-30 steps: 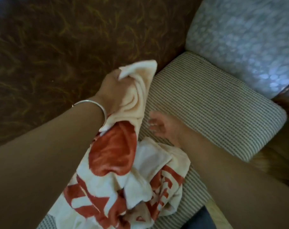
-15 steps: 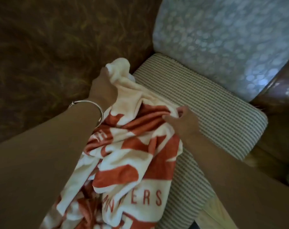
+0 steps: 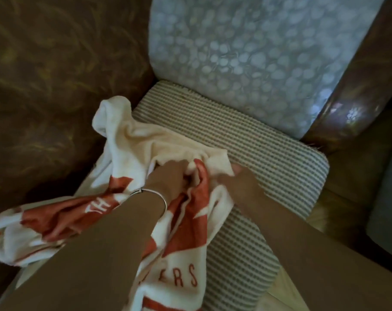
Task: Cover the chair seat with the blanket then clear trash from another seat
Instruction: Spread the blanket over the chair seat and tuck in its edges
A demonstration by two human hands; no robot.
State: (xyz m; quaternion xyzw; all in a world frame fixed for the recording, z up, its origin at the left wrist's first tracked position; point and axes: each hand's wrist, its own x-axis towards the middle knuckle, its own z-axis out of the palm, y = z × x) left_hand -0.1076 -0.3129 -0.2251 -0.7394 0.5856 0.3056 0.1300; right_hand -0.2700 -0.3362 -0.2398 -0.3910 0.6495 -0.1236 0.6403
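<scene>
Head view: I am bunching a blanket (image 3: 132, 149) on a chair seat (image 3: 257, 142) with both hands.

My left hand (image 3: 168, 176), with a thin silver bangle (image 3: 154, 193) at the wrist, is gripping a gathered fold of the cream and red-orange fleece blanket, its fingers curling into the cloth. My right hand (image 3: 242, 182) is lying just beside it, pinching the blanket's cream edge, with its fingertips touching the seat. The blanket is sitting crumpled over the left half of the striped seat cushion, spilling toward me and to the left onto a brown patterned armrest (image 3: 44, 86). Red letters "ERS" are showing on it near the bottom. The right half of the cushion is showing bare, and a pale blue spotted backrest (image 3: 246, 52) is rising behind it.
</scene>
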